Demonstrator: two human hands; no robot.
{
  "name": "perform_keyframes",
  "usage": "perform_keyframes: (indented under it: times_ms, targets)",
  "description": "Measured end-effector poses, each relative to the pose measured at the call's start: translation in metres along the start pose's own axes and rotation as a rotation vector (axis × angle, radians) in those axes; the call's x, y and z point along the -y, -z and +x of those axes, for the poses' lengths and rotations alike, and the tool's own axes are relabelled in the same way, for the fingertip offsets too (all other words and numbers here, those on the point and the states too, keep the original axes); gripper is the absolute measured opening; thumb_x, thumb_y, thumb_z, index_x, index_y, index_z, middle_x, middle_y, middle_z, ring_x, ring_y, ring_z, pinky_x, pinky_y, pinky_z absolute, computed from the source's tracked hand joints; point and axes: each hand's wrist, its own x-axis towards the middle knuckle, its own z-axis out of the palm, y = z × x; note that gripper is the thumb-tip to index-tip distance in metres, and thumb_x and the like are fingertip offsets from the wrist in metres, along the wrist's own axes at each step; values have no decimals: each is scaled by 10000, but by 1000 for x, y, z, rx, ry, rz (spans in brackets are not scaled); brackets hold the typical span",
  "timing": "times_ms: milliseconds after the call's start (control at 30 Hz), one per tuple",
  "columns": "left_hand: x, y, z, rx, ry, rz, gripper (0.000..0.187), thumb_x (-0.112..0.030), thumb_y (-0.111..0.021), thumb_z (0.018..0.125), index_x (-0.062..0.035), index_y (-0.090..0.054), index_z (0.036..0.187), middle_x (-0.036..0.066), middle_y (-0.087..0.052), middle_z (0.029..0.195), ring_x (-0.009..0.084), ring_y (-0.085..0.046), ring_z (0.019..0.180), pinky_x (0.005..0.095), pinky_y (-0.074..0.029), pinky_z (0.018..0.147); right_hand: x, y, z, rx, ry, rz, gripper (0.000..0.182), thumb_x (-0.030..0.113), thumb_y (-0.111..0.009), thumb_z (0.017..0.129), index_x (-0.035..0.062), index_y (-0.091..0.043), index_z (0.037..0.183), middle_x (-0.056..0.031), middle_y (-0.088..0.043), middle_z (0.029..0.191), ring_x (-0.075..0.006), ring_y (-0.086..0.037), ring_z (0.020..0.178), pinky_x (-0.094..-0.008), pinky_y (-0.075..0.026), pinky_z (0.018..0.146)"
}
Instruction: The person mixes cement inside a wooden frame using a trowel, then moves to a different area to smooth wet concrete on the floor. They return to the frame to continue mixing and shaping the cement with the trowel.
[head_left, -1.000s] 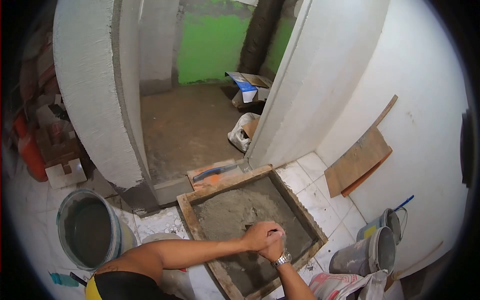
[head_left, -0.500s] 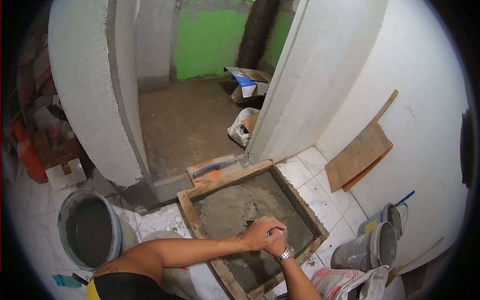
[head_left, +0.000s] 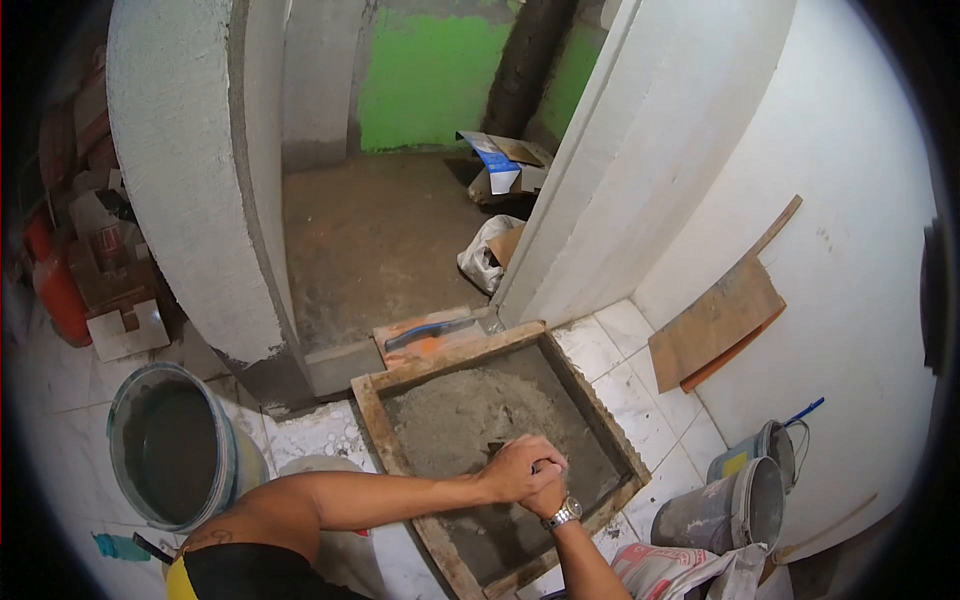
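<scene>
My left hand [head_left: 518, 470] and my right hand [head_left: 545, 492] are closed together above a wooden-framed mixing tray [head_left: 590, 382]. A silver watch [head_left: 564, 513] circles my right wrist. Just beyond the left knuckles, a small dark piece [head_left: 497, 447] sticks out; whatever the fingers are wrapped around is mostly hidden. Grey mortar [head_left: 470, 400] fills the tray, piled rough in the middle and smoother and wetter near the right side. Against the tray's far edge lies a float with a blue handle [head_left: 430, 334] on an orange-stained board.
A large bucket of grey slurry [head_left: 165, 450] stands at left. To the right are a grey bucket [head_left: 715, 510], a smaller bucket [head_left: 755, 455] and a white sack [head_left: 690, 570]. A brown board [head_left: 715, 325] leans on the white wall. Beyond the tray is a doorway with cardboard [head_left: 500, 165] inside.
The view has shifted slightly. Both hands stay clasped together over the mortar, in nearly the same place, with no clear change in the pile.
</scene>
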Motion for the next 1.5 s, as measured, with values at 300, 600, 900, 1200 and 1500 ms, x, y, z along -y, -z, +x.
perform_keyframes:
  times_ms: [300,600,900,1200,1500]
  targets:
    - [2,-2,0,-51,-32,-7,163,-223,-612,814,-88,-693,854,96,-649,906,293,-601,915,398,-460,851,-17,-11,0,-40,31,-40,441,202,-744,704,25,-611,1085,-175,-638,1034,-356,-610,979,-423,-490,818]
    - [2,-3,-3,-40,7,-23,160,-203,-624,822,-70,-695,872,89,-663,926,271,-611,924,374,-452,860,2,-5,5,-97,97,16,344,255,-743,697,47,-659,957,-171,-669,904,-364,-642,868,-446,-505,715]
    - [4,-3,-4,-52,12,-31,162,-211,-620,816,-82,-701,871,86,-664,910,273,-612,913,378,-457,843,-5,-6,3,-52,138,-5,301,194,-742,698,34,-652,937,-148,-656,902,-314,-637,846,-400,-497,701]
    - [-3,1,-2,-76,40,-33,181,-206,-593,824,-84,-704,899,99,-663,927,290,-609,913,393,-452,844,-14,-10,1,-34,143,-37,322,179,-752,700,25,-635,957,-157,-643,916,-309,-625,838,-388,-490,694]
    - [11,-2,0,-9,23,-110,194,-218,-570,852,-83,-694,916,99,-665,937,292,-609,939,398,-438,866,-6,-5,1,1,71,-4,338,182,-757,701,23,-631,972,-160,-638,935,-309,-621,859,-388,-489,711]
